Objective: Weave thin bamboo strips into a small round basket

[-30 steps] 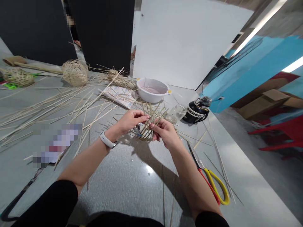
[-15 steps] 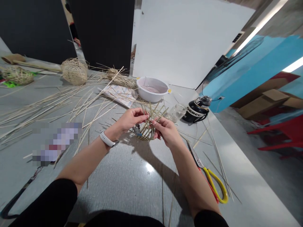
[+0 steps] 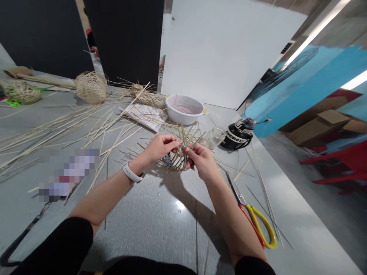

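Note:
A small basket of thin woven strips rests on the grey table, with loose strip ends standing up and out from it. My left hand is at its upper left, thumb and forefinger pinched on a strip at the rim. On the right side my right hand grips strips between thumb and fingers, some fingertips behind the weave. The two thumbs are close together. A small blue and silver piece shows at the basket's left side.
Scissors lie by my right forearm. Behind are a white basin, a glass jar, a black bottle and a packet. Loose strips and a woven basket are at the left.
My left hand has shifted slightly, its fingers a little lower at the rim. My right hand keeps its hold, and the upright strips lean slightly differently.

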`<action>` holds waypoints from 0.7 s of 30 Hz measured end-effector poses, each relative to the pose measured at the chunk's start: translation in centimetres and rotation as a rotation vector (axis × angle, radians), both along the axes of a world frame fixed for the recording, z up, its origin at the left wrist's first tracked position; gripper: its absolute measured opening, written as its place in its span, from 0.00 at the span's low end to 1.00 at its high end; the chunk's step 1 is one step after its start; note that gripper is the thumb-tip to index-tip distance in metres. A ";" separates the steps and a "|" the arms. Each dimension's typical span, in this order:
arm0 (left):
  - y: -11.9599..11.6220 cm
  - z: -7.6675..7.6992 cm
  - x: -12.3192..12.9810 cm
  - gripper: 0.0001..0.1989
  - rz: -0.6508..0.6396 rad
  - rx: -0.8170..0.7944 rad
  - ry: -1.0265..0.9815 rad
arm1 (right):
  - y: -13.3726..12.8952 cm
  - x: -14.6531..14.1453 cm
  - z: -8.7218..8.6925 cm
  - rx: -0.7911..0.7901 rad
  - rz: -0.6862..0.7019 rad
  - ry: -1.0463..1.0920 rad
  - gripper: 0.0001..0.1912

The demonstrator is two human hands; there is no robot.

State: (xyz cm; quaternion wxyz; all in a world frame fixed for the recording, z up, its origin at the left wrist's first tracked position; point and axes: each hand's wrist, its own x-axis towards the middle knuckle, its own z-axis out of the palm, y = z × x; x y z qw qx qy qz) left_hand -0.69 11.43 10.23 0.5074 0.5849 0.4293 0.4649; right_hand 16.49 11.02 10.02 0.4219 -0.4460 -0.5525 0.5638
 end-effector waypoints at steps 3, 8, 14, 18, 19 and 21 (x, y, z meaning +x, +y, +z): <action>-0.1 0.0 0.0 0.15 0.014 0.030 0.050 | 0.1 0.0 0.0 -0.004 -0.007 0.002 0.21; -0.1 0.2 -0.3 0.14 -0.046 -0.004 0.042 | 0.3 0.2 -0.1 0.011 -0.021 -0.001 0.21; 0.2 0.4 -1.4 0.10 -0.206 -0.069 0.056 | 0.3 0.3 -0.3 0.024 -0.026 0.035 0.21; 0.3 0.3 -1.6 0.10 -0.263 -0.091 0.016 | 0.4 0.2 -0.5 0.023 -0.041 0.070 0.21; 0.4 0.1 -1.6 0.10 -0.261 -0.095 -0.002 | 0.4 0.2 -0.5 0.024 -0.047 0.078 0.21; 0.5 -0.2 -1.7 0.11 -0.237 -0.099 -0.050 | 0.5 0.2 -0.4 0.023 -0.063 0.091 0.21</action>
